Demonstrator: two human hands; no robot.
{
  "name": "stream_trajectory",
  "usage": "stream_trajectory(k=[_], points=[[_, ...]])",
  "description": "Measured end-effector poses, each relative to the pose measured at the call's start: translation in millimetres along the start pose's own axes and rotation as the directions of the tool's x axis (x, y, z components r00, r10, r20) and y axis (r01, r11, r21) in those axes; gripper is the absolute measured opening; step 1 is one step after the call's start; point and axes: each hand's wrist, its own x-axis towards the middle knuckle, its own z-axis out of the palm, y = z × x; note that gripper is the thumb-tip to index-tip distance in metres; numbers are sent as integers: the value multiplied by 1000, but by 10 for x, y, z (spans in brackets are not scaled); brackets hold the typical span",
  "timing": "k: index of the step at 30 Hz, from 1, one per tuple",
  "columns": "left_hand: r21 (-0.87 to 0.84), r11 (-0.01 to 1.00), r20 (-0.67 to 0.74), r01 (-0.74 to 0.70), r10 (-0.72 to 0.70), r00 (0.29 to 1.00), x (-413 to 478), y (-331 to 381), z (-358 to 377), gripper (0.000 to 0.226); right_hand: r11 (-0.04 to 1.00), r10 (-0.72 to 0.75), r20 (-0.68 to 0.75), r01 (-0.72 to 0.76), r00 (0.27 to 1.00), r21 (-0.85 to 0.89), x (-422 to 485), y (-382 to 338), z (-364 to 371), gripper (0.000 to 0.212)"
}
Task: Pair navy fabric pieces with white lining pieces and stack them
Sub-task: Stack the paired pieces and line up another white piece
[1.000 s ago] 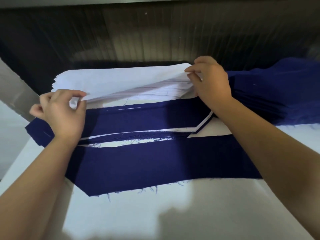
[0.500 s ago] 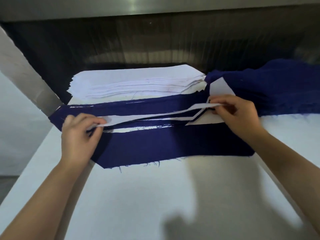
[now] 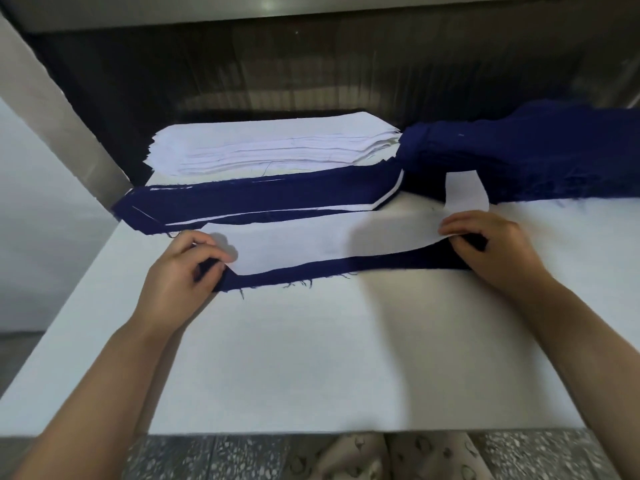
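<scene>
A white lining piece (image 3: 311, 240) lies over a navy fabric piece (image 3: 298, 271), whose frayed lower edge shows below it. My left hand (image 3: 183, 268) pinches both layers at their left end. At the right end my right hand (image 3: 485, 244) grips them too. Behind them lies a stack of paired navy and white pieces (image 3: 263, 195). A thick pile of white lining (image 3: 270, 147) sits further back. Loose navy fabric (image 3: 526, 150) is heaped at the back right.
The work goes on over a white table (image 3: 311, 358) whose front edge runs near the bottom of the view. A dark recess with a metal frame (image 3: 62, 126) closes the back and left. Speckled floor (image 3: 207, 459) shows below the table.
Both hands carried a white lining piece from the back pile toward me and laid it on the front navy piece. They now hold both layers at the ends, nearer the table's front.
</scene>
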Motion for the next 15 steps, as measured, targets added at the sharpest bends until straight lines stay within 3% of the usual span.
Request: stream_trajectory(k=[11, 15], points=[[-103, 994, -24, 22, -24, 999, 8, -19, -26, 24, 996, 77, 125, -70, 989, -62, -32, 49, -47, 32], [-192, 981, 15, -10, 13, 1000, 10, -9, -38, 33, 992, 112, 108, -118, 988, 46, -58, 84, -79, 32]])
